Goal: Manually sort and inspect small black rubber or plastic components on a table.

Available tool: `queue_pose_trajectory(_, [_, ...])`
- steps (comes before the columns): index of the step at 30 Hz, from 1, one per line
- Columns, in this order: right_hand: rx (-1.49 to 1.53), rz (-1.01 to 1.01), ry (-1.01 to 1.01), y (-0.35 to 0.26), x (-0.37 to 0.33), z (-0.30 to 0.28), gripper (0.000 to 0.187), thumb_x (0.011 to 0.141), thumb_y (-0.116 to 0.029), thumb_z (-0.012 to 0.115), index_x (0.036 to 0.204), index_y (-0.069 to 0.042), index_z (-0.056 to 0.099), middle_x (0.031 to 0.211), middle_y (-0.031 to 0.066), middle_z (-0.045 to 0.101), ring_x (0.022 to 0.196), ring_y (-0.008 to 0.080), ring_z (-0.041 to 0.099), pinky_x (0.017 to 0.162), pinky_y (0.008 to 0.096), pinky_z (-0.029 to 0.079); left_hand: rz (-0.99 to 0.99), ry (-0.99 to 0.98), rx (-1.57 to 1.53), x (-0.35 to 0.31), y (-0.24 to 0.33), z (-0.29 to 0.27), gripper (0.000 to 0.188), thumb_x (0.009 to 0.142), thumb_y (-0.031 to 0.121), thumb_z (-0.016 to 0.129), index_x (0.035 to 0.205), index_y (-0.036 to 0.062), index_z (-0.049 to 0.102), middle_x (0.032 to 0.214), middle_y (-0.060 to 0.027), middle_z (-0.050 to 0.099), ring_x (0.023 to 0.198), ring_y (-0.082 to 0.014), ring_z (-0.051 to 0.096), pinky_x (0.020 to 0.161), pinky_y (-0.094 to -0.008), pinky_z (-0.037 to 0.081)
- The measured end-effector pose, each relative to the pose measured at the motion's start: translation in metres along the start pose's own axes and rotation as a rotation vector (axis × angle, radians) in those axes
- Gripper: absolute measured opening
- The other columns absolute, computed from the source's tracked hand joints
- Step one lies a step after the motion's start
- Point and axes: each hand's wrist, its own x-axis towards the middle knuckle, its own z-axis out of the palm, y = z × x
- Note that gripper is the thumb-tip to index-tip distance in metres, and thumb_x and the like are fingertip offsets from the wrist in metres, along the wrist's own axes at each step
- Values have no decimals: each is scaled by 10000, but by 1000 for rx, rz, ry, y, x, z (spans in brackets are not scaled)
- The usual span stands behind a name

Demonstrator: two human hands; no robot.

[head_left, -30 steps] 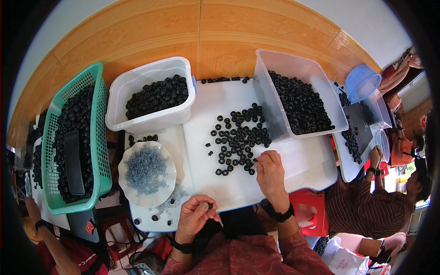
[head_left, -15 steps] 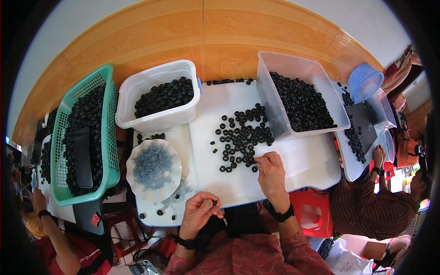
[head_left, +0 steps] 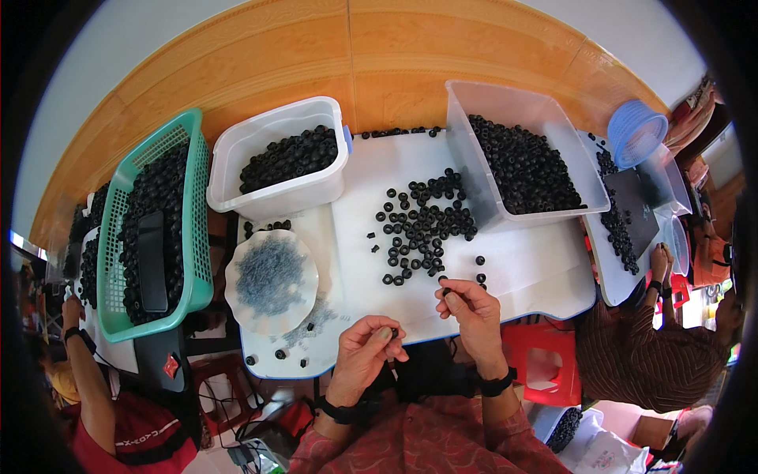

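Note:
My left hand (head_left: 363, 355) is at the table's front edge, thumb and fingers pinched on a small black part (head_left: 395, 333). Just to its right, my right hand (head_left: 478, 322) holds a small black ring (head_left: 446, 291) between thumb and fingertips. The two hands are apart. Ahead of them, a loose pile of black rings (head_left: 426, 225) is spread over the white tabletop (head_left: 359, 186). A few single rings (head_left: 480, 261) lie close by my right hand. Left of the pile stands a scalloped white plate (head_left: 310, 292) heaped with small translucent grey pieces (head_left: 270, 272).
At the back are a white tub (head_left: 272, 207) and a clear bin (head_left: 537, 220) full of black rings. A green basket (head_left: 201, 237) on the left holds rings and a dark phone (head_left: 152, 261). A red stool (head_left: 545, 371) stands at right. People (head_left: 655, 347) work on both sides.
My right hand has drawn back from the pile toward my left hand, with a black ring in its fingers. My left hand has shifted slightly right and keeps its small black part.

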Motion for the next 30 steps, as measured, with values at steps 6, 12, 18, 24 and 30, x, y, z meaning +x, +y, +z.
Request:
queue_pose_trajectory(6, [268,97,-96,0,-13,-1,199,928,-29,643,1116,35,655,1034,153,714,819,157,685,681,249,523,-3,10,-42,6,-3,15,202,1013,93,519,1131,-43,609,1005,-145,640,780,-142,596,740,-338,573])
queue_pose_trajectory(12, [251,45,-87,6,-19,4,170,887,-2,678,1055,20,698,960,84,687,780,124,632,683,232,483,0,-28,-91,7,-8,17,232,1012,91,520,1184,-43,600,1036,-142,640,812,-143,618,769,-352,592])
queue_pose_trajectory(18, [214,25,-85,3,-23,10,193,860,35,691,1050,14,718,930,47,631,813,107,591,713,222,465,-6,-11,-92,8,-8,21,232,1010,85,523,1186,-46,598,1039,-143,643,821,-145,624,769,-353,598])
queue_pose_trajectory(24, [87,-42,-96,5,-24,16,216,852,46,698,1061,-3,723,967,47,610,902,119,594,792,235,485,-19,-8,-107,9,-10,19,232,1007,67,521,1197,-44,595,989,-122,659,837,-147,655,782,-363,619])
queue_pose_trajectory(30, [76,-59,-123,7,-24,23,228,856,64,685,1065,-17,725,996,45,600,913,123,607,807,225,492,-23,-7,-106,9,-14,16,230,1005,84,533,1180,-44,609,979,-102,660,830,-142,651,791,-372,618])
